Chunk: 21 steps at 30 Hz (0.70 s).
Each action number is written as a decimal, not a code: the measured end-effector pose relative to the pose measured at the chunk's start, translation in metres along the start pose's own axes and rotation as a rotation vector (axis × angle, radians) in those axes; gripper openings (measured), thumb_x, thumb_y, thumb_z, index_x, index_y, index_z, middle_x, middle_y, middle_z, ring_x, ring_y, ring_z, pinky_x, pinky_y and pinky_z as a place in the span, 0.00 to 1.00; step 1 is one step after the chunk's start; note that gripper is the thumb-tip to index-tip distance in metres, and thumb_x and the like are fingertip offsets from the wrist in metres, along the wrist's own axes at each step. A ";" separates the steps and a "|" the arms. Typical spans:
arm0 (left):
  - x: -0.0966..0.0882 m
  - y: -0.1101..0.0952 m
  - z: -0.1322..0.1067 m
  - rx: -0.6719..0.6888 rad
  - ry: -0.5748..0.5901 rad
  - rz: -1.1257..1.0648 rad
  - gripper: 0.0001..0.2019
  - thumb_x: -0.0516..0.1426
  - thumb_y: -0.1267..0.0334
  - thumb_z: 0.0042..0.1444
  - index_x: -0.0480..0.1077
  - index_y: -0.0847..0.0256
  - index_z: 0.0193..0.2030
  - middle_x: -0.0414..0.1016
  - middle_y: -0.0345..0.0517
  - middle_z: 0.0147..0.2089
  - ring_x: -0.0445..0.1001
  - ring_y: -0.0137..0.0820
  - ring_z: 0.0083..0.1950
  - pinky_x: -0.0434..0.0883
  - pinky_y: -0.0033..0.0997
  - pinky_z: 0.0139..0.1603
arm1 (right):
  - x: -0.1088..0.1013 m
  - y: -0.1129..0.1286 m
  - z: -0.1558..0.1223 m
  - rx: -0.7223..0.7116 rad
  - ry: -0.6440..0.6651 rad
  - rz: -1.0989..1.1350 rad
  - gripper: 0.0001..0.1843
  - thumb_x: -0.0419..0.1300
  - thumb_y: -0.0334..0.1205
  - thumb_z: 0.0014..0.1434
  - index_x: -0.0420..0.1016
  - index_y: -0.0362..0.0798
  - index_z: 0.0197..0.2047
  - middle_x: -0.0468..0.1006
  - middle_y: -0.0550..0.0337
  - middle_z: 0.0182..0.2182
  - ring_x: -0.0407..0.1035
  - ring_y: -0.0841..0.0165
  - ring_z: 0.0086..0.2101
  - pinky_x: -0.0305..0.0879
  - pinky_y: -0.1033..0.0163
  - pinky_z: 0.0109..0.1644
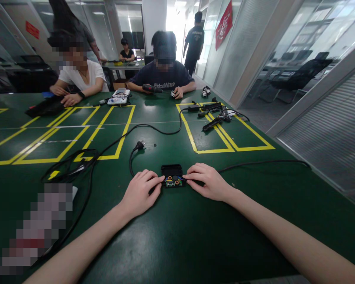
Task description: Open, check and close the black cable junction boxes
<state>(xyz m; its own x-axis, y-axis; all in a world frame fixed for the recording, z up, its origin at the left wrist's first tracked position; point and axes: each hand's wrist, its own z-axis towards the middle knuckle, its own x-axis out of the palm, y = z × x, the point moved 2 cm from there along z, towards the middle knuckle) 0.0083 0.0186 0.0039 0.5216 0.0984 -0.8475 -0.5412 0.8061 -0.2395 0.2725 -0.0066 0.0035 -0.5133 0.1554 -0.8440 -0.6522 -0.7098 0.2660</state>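
Note:
On the green table in front of me lies an opened black power adapter case [172,170] with a circuit board [174,181] showing in it. Copper-coloured ring coils and small parts sit on the board. My left hand [142,188] is closed, thumb and fingertips pinching the left end of the adapter. From the other side, my right hand [206,180] pinches its right end with fingers together. The fingertips partly cover both ends, so whether they grip the board or its wires cannot be seen. A black cable with a plug [139,145] lies beyond my left hand.
Another cable [269,162] runs off to the right. Coiled black cable [73,163] and a pixelated object [38,225] lie at left. Yellow tape [215,150] marks rectangles, with black parts [214,118] there. Across the table, one person [162,75] holds a power drill [152,88]; another person [79,75] sits left.

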 end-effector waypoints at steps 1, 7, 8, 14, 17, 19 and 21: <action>-0.001 0.001 0.000 -0.027 -0.020 -0.025 0.13 0.52 0.66 0.70 0.78 0.61 0.52 0.80 0.49 0.43 0.76 0.37 0.44 0.74 0.40 0.45 | 0.001 -0.001 0.001 0.033 -0.014 -0.004 0.13 0.56 0.38 0.71 0.81 0.48 0.51 0.81 0.51 0.41 0.73 0.61 0.40 0.68 0.55 0.43; 0.005 0.008 -0.001 -0.144 0.038 -0.029 0.24 0.61 0.54 0.64 0.72 0.61 0.64 0.78 0.56 0.61 0.74 0.49 0.61 0.70 0.57 0.61 | 0.012 0.000 0.005 0.187 0.098 -0.074 0.21 0.55 0.42 0.73 0.74 0.52 0.65 0.77 0.48 0.48 0.70 0.57 0.46 0.68 0.50 0.48; 0.006 0.008 -0.002 -0.129 0.064 -0.033 0.26 0.62 0.53 0.63 0.71 0.60 0.66 0.76 0.57 0.64 0.72 0.50 0.63 0.69 0.59 0.63 | 0.013 0.001 0.005 0.188 0.104 -0.074 0.20 0.54 0.42 0.73 0.76 0.52 0.63 0.77 0.48 0.47 0.69 0.57 0.46 0.68 0.50 0.49; 0.010 0.008 -0.003 -0.061 0.084 -0.107 0.26 0.63 0.58 0.63 0.71 0.60 0.66 0.78 0.55 0.63 0.74 0.47 0.65 0.70 0.55 0.66 | 0.018 0.003 0.004 0.221 -0.015 0.100 0.15 0.56 0.38 0.72 0.82 0.52 0.54 0.76 0.48 0.52 0.71 0.57 0.51 0.71 0.48 0.55; 0.010 0.009 -0.003 -0.036 0.057 -0.130 0.26 0.64 0.59 0.61 0.71 0.60 0.66 0.79 0.56 0.62 0.76 0.47 0.64 0.72 0.54 0.65 | 0.020 0.002 0.005 0.296 -0.109 0.254 0.12 0.58 0.38 0.70 0.84 0.52 0.47 0.77 0.51 0.51 0.74 0.60 0.51 0.73 0.50 0.56; 0.009 0.008 -0.003 -0.015 0.045 -0.143 0.27 0.64 0.60 0.61 0.70 0.60 0.67 0.78 0.56 0.63 0.76 0.46 0.64 0.73 0.53 0.64 | 0.021 0.001 0.006 0.352 -0.168 0.350 0.09 0.60 0.38 0.68 0.83 0.51 0.41 0.77 0.52 0.49 0.75 0.61 0.50 0.75 0.52 0.54; 0.009 0.008 -0.003 0.001 0.035 -0.153 0.28 0.64 0.62 0.61 0.69 0.58 0.68 0.77 0.56 0.65 0.77 0.46 0.64 0.74 0.53 0.64 | 0.023 -0.001 0.007 0.413 -0.222 0.468 0.05 0.63 0.39 0.65 0.82 0.50 0.39 0.76 0.53 0.47 0.76 0.63 0.46 0.77 0.55 0.50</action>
<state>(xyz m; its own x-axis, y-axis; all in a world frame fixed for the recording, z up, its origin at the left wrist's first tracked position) 0.0068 0.0242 -0.0072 0.5742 -0.0460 -0.8174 -0.4563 0.8110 -0.3662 0.2571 0.0020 -0.0132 -0.8682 0.0637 -0.4921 -0.4703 -0.4219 0.7751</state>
